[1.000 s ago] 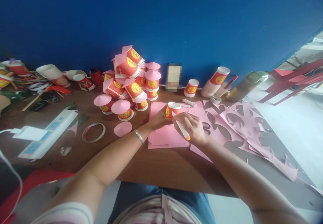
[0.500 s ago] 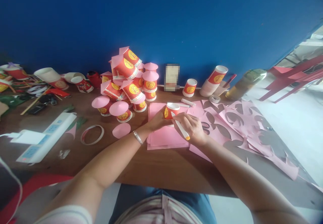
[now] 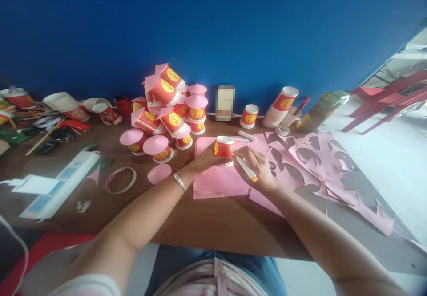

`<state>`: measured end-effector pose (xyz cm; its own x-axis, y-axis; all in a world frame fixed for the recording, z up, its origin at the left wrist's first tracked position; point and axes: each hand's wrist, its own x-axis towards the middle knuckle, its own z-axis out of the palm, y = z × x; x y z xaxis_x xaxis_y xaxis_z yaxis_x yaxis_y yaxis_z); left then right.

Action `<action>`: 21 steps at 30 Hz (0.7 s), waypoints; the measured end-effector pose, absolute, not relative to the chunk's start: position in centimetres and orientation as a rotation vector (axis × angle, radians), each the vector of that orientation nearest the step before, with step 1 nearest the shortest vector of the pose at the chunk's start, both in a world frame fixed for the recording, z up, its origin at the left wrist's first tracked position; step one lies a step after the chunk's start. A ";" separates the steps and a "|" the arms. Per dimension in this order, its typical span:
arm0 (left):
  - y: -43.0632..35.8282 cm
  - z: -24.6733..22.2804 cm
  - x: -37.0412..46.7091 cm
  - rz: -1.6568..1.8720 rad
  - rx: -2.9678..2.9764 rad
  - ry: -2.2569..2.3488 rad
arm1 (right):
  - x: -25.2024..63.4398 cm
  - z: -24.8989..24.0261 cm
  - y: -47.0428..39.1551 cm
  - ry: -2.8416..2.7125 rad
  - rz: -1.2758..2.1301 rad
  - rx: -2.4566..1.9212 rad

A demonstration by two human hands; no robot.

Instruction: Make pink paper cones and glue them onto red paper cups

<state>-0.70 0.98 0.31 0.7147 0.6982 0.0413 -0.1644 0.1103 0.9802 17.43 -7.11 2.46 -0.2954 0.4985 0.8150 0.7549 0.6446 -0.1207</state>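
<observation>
Head view. A person's left hand [image 3: 204, 160] is gripping a red paper cup [image 3: 223, 151] from its left side; thumb and fingers are clamping on the wall, some of the fingers lying out of my sight behind it. The cup is standing upright, mouth upward, over a stack of pink sheets [image 3: 216, 185] on the brown table [image 3: 187, 227]; from where I am standing, I cannot tell whether its base is touching the paper. The right hand [image 3: 256, 167] is holding a white pen-like tool [image 3: 246, 168], its fingers pressing together on the barrel. The orange end is pointing toward the person, and the tip is lying at the cup's right side; I cannot tell whether they are touching. A silver bracelet [image 3: 180, 181] is encircling the left wrist. Left of the hands, a pile of pink-capped cups [image 3: 166, 92] is rising before the blue wall [image 3: 200, 24]; nearer the person, a pink disc [image 3: 159, 174] is lying beside a ring of tape [image 3: 120, 180]. Right of the hands, pink offcuts [image 3: 336, 191] are spreading across the table.
</observation>
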 end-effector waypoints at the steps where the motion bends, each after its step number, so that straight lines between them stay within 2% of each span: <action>1: 1.0 0.3 -0.7 0.671 1.318 0.496 | 17.4 2.5 -7.1 -1.955 -0.358 -0.989; 21: 1.2 0.2 -1.0 0.634 1.217 0.444 | 17.5 2.6 -7.2 -1.906 -0.257 -1.056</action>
<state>-0.96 1.17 0.17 0.7486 0.6628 0.0178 -0.2094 0.2108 0.9548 17.50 -7.21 2.63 -0.2167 0.5671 0.7946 0.7573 0.6113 -0.2298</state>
